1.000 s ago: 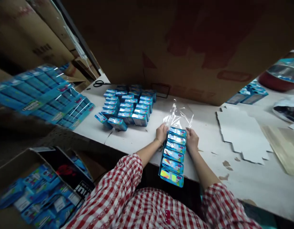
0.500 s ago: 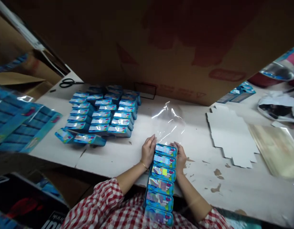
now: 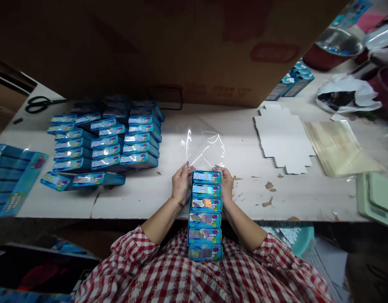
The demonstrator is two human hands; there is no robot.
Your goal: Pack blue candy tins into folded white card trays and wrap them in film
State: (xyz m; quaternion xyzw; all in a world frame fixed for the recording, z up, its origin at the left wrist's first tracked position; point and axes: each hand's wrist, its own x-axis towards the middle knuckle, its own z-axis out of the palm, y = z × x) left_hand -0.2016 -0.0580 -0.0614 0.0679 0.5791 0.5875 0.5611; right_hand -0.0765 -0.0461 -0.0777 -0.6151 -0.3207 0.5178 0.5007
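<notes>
The left hand (image 3: 181, 184) and right hand (image 3: 226, 183) hold a stack of six blue boxes (image 3: 205, 214) from both sides, its holographic labels (image 3: 204, 217) unreadably small, a clear plastic bag (image 3: 203, 147) at the far end.

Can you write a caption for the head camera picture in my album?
Left hand and right hand grip a stack of blue tins by a clear plastic bag.

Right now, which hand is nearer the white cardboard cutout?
Right. Your right hand is on the cutout side of the blue box stack; your left hand is on the stack's far side.

dim light, white glare on the plastic film (image 3: 204, 148), warped edges
</notes>
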